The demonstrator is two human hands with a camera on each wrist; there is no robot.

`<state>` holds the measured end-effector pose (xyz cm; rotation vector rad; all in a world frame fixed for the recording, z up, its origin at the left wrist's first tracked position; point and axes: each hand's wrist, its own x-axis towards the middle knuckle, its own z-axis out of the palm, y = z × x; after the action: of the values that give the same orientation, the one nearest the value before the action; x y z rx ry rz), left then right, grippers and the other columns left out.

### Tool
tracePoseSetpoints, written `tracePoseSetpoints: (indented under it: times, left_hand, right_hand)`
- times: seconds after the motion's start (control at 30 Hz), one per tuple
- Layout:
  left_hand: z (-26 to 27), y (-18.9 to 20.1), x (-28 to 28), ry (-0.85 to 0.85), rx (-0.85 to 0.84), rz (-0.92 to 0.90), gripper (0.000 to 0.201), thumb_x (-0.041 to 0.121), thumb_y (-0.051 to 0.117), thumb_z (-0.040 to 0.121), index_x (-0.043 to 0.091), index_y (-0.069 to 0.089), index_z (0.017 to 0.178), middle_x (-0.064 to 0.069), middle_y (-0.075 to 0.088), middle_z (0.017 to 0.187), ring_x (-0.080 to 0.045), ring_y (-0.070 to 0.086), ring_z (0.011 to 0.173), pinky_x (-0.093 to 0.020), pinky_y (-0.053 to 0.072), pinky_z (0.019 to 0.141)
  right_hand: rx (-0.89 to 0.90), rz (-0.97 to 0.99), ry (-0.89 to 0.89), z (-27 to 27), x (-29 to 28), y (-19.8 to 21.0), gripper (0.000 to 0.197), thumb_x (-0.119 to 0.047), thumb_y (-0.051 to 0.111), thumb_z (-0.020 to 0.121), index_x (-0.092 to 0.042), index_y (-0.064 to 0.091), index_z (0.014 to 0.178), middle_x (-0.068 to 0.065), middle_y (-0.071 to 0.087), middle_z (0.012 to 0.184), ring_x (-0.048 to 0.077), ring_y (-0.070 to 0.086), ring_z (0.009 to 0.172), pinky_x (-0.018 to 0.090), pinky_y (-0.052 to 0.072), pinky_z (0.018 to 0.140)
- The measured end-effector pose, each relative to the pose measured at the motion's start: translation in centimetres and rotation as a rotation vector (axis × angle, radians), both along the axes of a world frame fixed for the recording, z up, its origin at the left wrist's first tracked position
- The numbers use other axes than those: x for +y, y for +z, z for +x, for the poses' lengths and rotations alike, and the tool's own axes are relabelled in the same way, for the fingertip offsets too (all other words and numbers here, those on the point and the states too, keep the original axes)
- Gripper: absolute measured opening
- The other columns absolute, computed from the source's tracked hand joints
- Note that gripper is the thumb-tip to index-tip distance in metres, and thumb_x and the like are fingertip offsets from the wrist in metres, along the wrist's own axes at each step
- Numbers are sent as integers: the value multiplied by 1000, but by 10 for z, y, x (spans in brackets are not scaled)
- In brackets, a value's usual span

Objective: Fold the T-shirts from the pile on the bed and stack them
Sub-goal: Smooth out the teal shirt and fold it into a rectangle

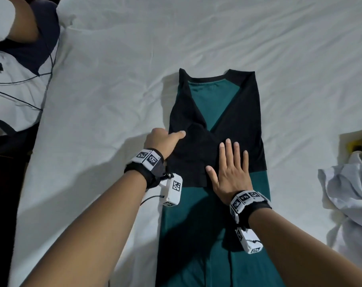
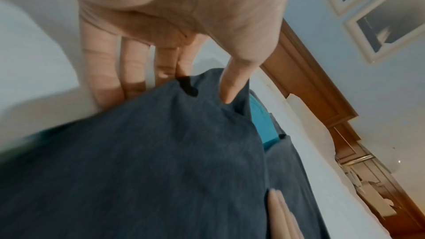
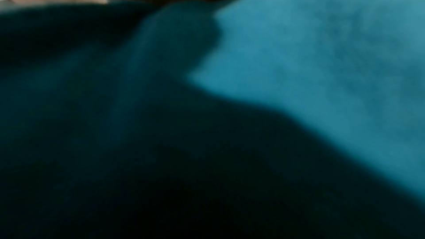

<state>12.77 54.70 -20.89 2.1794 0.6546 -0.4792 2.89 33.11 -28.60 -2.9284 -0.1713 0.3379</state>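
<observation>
Head view: teal T-shirt (image 1: 212,104) w/ black sleeves lies flat on the white bed (image 1: 114,79), collar at the far end, hem running toward the person. Both sides and both black sleeves are already folded inward, crossing in a V over the chest, so it's a long narrow strip now.

Right hand (image 1: 229,168) lies flat, fingers straight and spread, palm down on the folded right sleeve where black meets teal. Holds nothing; prob. pinning the layers so they don't spring back.

Left hand (image 1: 163,139) is at the left edge of the other sleeve (image 1: 188,154). Left wrist view shows the thumb on top of the dark fabric and the fingers slipped under its edge, so it's a loose pinch on the sleeve, likely tugging it straight or smoothing a bump near the crossing.

Right wrist view is too blurred and dark to add anything, just teal cloth up close.

Pile of light-coloured clothes (image 1: 349,183) sits well apart at the right edge. Another white and dark garment (image 1: 16,79) lies far left.

Judgement: widthwise fold done, lengthwise fold not yet.
</observation>
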Motion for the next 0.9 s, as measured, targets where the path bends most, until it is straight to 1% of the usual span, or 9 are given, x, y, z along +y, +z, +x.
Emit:
tracePoseSetpoints:
  times: [0.1, 0.2, 0.27, 0.43, 0.53, 0.63, 0.67, 0.77, 0.9]
  left_hand:
    - [49, 3, -10, -54, -119, 1, 56, 60, 81, 71, 16, 46, 65, 3, 52, 61, -25, 53, 60, -35, 39, 53]
    - [94, 0, -18, -129, -178, -36, 52, 61, 82, 68, 14, 61, 72, 4, 66, 70, -18, 61, 65, -31, 47, 60]
    - [117, -4, -22, -156, -194, -81, 46, 56, 82, 71, 15, 61, 72, 5, 63, 70, -16, 57, 64, -28, 44, 62]
    - [158, -25, -18, -16, -182, -164, 54, 27, 76, 86, 22, 33, 54, -2, 37, 59, -20, 39, 61, -30, 32, 62]
    - [165, -36, -10, 59, -138, -183, 50, 25, 73, 89, 21, 35, 55, -1, 32, 57, -21, 35, 61, -32, 35, 61]
    - [154, -31, -10, 138, -158, -231, 23, 32, 67, 85, 13, 61, 73, -7, 50, 67, -23, 46, 62, -35, 43, 62]
    - [145, -26, -11, 162, -197, -223, 26, 35, 64, 84, 10, 66, 79, -5, 58, 71, -23, 51, 64, -33, 43, 63]
    - [89, -7, -11, 72, -221, 30, 22, 37, 60, 94, 16, 64, 95, 5, 65, 84, -20, 59, 76, -28, 41, 66]
    - [-8, -5, -16, -173, -2, 313, 30, 50, 54, 98, 21, 58, 93, 3, 62, 88, -26, 55, 82, -35, 40, 73]
  right_hand:
    - [16, 4, 8, 0, -2, -3, 78, -59, 16, 104, -8, 3, 162, 10, -6, 170, 30, -12, 156, 55, 1, 125]
    - [27, 18, 3, 0, -3, -7, 78, -59, 16, 104, -9, 5, 162, 9, -6, 170, 29, -13, 156, 54, -2, 125]
    - [31, 23, 0, 1, -3, -11, 78, -59, 16, 104, -9, 4, 162, 9, -6, 170, 30, -14, 156, 54, -2, 125]
    - [38, 45, -5, 1, -4, -17, 77, -59, 16, 104, -11, 1, 162, 7, -8, 170, 29, -13, 156, 53, -5, 124]
    - [46, 45, -11, 2, -4, -19, 76, -59, 14, 104, -12, -2, 161, 6, -9, 170, 29, -15, 156, 51, -8, 123]
    - [62, 43, -10, 2, -4, -19, 75, -60, 11, 104, -14, -7, 161, 5, -14, 170, 28, -18, 155, 50, -12, 123]
    - [69, 41, -9, 2, -5, -19, 75, -60, 11, 104, -14, -7, 161, 5, -15, 170, 27, -19, 155, 49, -14, 123]
    - [84, 40, -14, 2, -4, -17, 76, -61, 9, 104, -14, -8, 161, 4, -17, 169, 27, -20, 155, 49, -15, 122]
    - [111, 37, -16, 3, -4, -17, 76, -61, 8, 103, -16, -12, 160, 3, -23, 168, 25, -25, 153, 49, -17, 122]
